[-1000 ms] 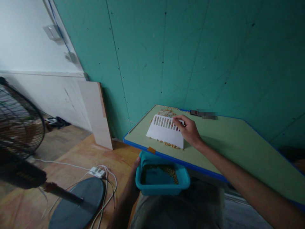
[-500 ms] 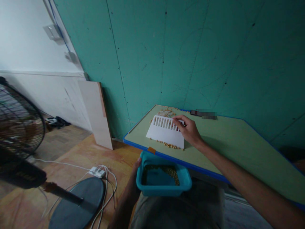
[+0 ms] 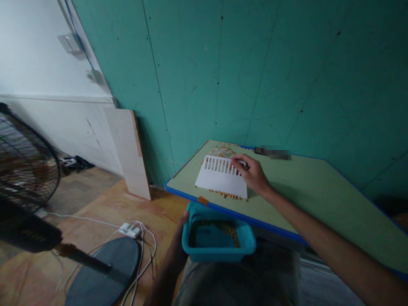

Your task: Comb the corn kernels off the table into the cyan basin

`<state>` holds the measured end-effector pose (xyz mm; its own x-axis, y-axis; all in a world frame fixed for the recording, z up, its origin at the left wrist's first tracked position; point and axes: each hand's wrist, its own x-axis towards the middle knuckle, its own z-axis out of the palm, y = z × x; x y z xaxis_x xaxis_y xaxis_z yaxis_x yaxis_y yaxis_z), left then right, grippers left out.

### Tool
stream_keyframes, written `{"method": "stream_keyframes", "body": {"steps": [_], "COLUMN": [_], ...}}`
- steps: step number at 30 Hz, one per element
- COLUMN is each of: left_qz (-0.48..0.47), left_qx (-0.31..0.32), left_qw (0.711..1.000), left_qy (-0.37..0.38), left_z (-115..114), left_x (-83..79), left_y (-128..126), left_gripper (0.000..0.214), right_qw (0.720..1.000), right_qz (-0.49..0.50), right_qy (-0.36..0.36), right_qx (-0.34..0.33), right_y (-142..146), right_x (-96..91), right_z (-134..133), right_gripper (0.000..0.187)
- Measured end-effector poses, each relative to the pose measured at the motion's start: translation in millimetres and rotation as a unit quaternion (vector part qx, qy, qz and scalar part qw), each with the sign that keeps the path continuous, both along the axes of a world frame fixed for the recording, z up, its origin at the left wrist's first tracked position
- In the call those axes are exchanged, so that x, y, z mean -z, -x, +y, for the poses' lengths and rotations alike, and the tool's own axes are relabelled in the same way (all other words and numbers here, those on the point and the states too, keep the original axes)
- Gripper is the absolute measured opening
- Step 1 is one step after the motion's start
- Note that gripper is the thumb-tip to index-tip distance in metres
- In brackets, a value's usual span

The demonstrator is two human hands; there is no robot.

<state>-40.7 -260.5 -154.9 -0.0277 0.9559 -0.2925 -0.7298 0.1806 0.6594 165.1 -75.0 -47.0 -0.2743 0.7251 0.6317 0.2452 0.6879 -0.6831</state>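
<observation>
My right hand (image 3: pixel 250 170) is closed on the slotted upper edge of a white flat plastic board (image 3: pixel 221 182), which leans on the green tabletop. A row of round yellowish beads or beans (image 3: pixel 228 195) lies along the board's lower edge. Behind the board sits a pile of similar pieces mixed with paler bits (image 3: pixel 222 151). My left hand (image 3: pixel 181 233) grips the left side of a turquoise plastic basin (image 3: pixel 219 255), held just below the table's front edge. More round pieces (image 3: pixel 231 233) lie inside the basin, mostly toward its right.
The table (image 3: pixel 296 187) has a blue edge with orange tape (image 3: pixel 202 201) at the front. A dark phone-like object (image 3: pixel 262 150) lies at its back, partly blurred out. At left stand a fan (image 3: pixel 28 170) and a power strip (image 3: pixel 130 229) with loose cables.
The white board has slid very slightly toward the table's front edge, and the pieces along its lower edge have shifted with it. My left hand and the basin are nearly still.
</observation>
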Motion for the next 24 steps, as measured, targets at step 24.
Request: {"method": "stream_keyframes", "body": {"steps": [24], "left_qz": [0.009], "left_qx": [-0.013], "left_qw": [1.000], "left_qy": [-0.025], "left_z": [-0.3], "left_x": [-0.4], "left_y": [0.1], "left_gripper": [0.059], "right_qw": [1.000], "right_qz": [0.001], "right_qy": [0.007], "right_qx": [-0.007], "right_y": [0.3], "right_x": [-2.5], "right_z": [-2.1], "right_gripper": [0.028]}}
